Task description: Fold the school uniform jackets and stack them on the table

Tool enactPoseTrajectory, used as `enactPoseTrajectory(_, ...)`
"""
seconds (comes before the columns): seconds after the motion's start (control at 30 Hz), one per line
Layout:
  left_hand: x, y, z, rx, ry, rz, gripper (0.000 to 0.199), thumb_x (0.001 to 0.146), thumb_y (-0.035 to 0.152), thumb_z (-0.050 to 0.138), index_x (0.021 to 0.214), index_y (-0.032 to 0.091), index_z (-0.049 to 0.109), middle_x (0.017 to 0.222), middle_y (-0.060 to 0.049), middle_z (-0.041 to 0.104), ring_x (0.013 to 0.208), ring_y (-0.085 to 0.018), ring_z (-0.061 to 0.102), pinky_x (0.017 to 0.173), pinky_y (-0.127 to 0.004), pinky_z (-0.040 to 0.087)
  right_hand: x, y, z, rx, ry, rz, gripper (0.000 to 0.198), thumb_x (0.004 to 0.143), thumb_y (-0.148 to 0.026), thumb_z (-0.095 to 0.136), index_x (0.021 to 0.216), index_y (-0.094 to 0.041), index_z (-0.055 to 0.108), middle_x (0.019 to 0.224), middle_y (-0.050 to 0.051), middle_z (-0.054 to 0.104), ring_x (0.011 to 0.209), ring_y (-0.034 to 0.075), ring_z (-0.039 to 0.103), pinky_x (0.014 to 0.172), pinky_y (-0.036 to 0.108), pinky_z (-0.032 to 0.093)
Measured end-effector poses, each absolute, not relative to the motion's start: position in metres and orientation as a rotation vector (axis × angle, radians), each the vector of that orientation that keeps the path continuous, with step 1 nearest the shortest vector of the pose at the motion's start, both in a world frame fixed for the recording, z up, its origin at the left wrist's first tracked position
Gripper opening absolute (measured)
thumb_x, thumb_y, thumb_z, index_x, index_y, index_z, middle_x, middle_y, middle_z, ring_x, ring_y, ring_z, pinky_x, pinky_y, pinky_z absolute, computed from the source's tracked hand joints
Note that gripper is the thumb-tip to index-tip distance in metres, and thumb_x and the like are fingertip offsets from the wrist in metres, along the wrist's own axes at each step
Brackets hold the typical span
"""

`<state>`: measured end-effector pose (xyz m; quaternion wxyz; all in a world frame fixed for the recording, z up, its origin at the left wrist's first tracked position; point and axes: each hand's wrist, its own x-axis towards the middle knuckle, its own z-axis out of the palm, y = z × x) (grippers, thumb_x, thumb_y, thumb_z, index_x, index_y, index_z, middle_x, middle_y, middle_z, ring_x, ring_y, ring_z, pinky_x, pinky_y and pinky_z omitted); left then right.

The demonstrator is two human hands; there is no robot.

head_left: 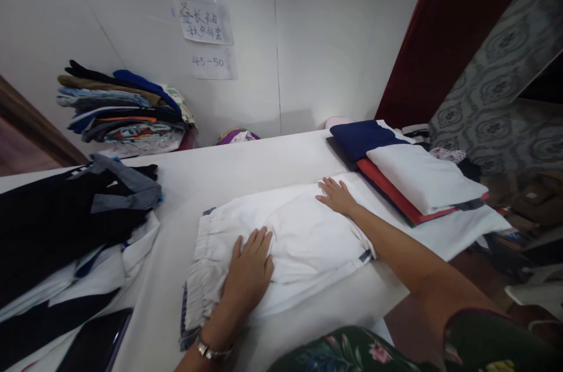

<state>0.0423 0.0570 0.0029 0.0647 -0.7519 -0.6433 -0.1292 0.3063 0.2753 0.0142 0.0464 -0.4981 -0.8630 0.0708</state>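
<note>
We have both hands palm down on the white garment, which lies spread in the middle of the counter, its gathered elastic edge toward the left. Our left hand rests on the garment's near left part, wide and flat, fingers pointing to the far side and the thumb out to the right; a metal-banded watch circles that wrist. Our right arm reaches in from the near right, and our right hand lies wide on the far right part of the white garment, fingers fanned toward the left.

On the far wall we see two paper sheets. The upper sheet carries handwritten Chinese, of which we read 长袖 and 秋冬外套; the lower sheet, just beneath, reads "45-50".
</note>
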Motion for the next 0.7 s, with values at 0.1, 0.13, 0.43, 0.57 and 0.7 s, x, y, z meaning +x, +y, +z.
enactPoseTrajectory(0.1,0.043,0.057,0.004,-2.273,-1.933,-0.382,0.052,0.086,0.020,0.037,0.137,0.019,0.048,0.143,-0.008,0.049,0.132,-0.026,0.044,0.110,-0.054,0.028,0.310,0.277,0.030,-1.545,-2.625,0.424,0.065,0.095,-0.059,0.029,0.146,-0.020,0.036,0.157,0.011,0.023,0.146,0.026,0.015,0.116,0.054,0.012)
enactPoseTrajectory(0.13,0.043,0.057,0.005,-2.274,-1.931,-0.378,0.052,0.086,0.020,0.036,0.137,0.018,0.048,0.143,-0.008,0.049,0.133,-0.026,0.044,0.110,-0.054,0.028,0.314,0.276,0.036,-1.544,-2.607,0.512,0.065,0.095,-0.058,0.027,0.147,-0.020,0.036,0.157,0.011,0.022,0.146,0.026,0.015,0.116,0.053,0.013)
enactPoseTrajectory(0.43,0.043,0.057,0.009,-2.300,-1.957,-0.379,0.053,0.086,0.021,0.036,0.138,0.016,0.048,0.143,-0.010,0.049,0.133,-0.028,0.044,0.110,-0.055,0.028,0.390,0.207,0.046,-1.439,-2.499,0.532,0.066,0.094,-0.063,0.026,0.150,-0.028,0.027,0.158,0.005,0.019,0.146,0.025,0.013,0.117,0.054,0.013)
enactPoseTrajectory(0.57,0.044,0.058,0.009,-2.295,-1.961,-0.401,0.053,0.086,0.021,0.037,0.137,0.020,0.049,0.142,-0.009,0.050,0.133,-0.028,0.044,0.111,-0.054,0.028,0.386,0.177,0.016,-1.421,-2.586,0.281,0.068,0.094,-0.062,0.032,0.149,-0.023,0.032,0.156,0.009,0.023,0.145,0.027,0.015,0.117,0.056,0.009)
enactPoseTrajectory(0.7,0.043,0.058,0.009,-2.291,-1.960,-0.420,0.053,0.086,0.019,0.035,0.138,0.021,0.049,0.142,-0.010,0.051,0.132,-0.029,0.045,0.110,-0.055,0.028,0.376,0.171,0.004,-1.406,-2.593,0.108,0.064,0.095,-0.059,0.034,0.147,-0.021,0.036,0.155,0.010,0.026,0.145,0.027,0.019,0.116,0.055,0.010)
